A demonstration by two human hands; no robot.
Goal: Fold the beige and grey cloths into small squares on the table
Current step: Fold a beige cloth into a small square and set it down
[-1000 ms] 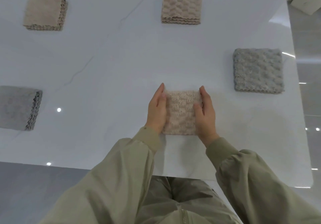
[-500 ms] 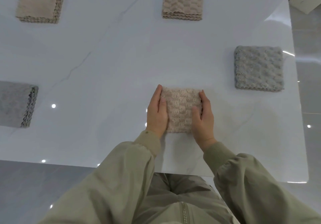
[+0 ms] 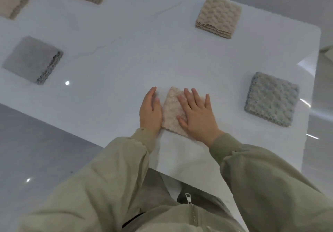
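Folded beige cloth [image 3: 172,113] near worktop [image 3: 126,60] front edge. Right hand [image 3: 198,116] flat on top, fingers spread; left hand [image 3: 150,113] straight-fingered against its left side. Best press evenly, square edges, keep layers aligned.

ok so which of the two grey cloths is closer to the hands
The bumpy grey cloth on the right, just past the right hand. The smoother grey cloth lies much farther off, over on the left.

On the table [image 3: 126,66], right hand [image 3: 198,118] lies atop the cloth [image 3: 171,111], left hand [image 3: 150,113] touching its left edge.
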